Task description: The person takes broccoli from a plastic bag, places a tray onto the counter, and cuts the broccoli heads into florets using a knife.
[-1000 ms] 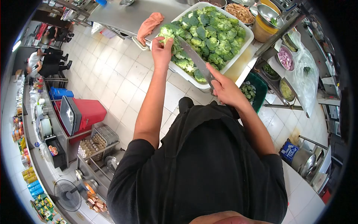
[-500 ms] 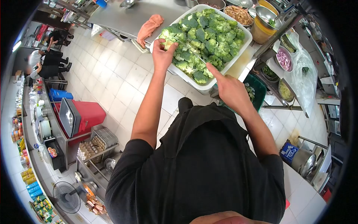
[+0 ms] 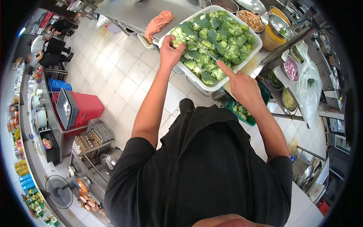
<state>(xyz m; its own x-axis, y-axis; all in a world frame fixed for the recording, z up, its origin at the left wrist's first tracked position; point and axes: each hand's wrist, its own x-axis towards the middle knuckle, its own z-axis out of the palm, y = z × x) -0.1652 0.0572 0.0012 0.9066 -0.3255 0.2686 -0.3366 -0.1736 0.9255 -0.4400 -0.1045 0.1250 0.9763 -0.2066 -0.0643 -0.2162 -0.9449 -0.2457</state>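
A white tub (image 3: pixel 206 89) heaped with green broccoli florets (image 3: pixel 223 36) stands at the top centre. Over its left side my left hand (image 3: pixel 172 53) pinches a pale green piece of broccoli (image 3: pixel 176 42) between thumb and fingers. My right hand (image 3: pixel 240 83) is closed round the handle of a knife (image 3: pixel 205 50), with the index finger stretched along its top. The blade is seen nearly edge-on above the florets, its tip close to the piece in my left hand. The handle is hidden under my palm.
An orange cloth (image 3: pixel 159 23) lies on the steel table (image 3: pixel 128 13). A green basket (image 3: pixel 250 120) with broccoli pieces is below my right hand. Bowls of food stand to the right, near a metal post (image 3: pixel 289 41). People stand far left, beyond a red cooler (image 3: pixel 89 109).
The knife has turned from showing its broad side to nearly edge-on, its tip nearer the held piece. The view has shifted, and more of the green basket shows below my right hand.
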